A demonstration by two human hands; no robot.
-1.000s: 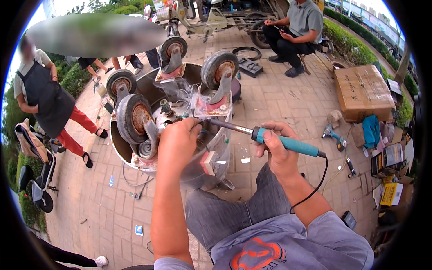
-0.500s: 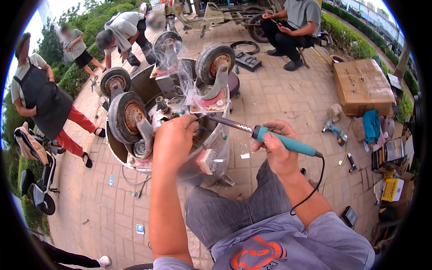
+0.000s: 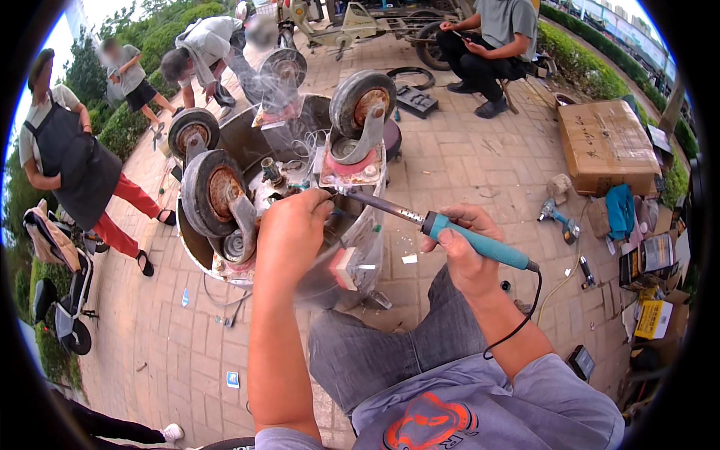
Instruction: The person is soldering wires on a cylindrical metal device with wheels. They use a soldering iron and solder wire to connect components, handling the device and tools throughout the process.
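Observation:
My right hand [image 3: 469, 251] is wrapped round the teal handle of a soldering iron [image 3: 486, 244], its black cord hanging from the handle's end. The iron points left, its dark tip close to the fingertips of my left hand [image 3: 292, 225]. Those fingers are pinched together at the rim of a round metal tub-like body [image 3: 196, 244]; what they hold is too small to make out. Rusty caster wheels, one a near-left wheel [image 3: 217, 195] and another a right wheel [image 3: 363, 103], stand up from this body. Thin wires [image 3: 306, 146] and a brass fitting [image 3: 271, 172] show between them. Smoke hangs above.
On the paving at right are a blue drill [image 3: 561, 217], a big cardboard box [image 3: 606, 142] and a yellow box [image 3: 654, 318]. A black case [image 3: 417, 100] lies beyond the body. Several people stand, bend or sit around; a scooter [image 3: 64, 289] is parked at left.
The smoke over the wheels has thinned and drifted up and away. Both hands and the soldering iron keep nearly the same place.

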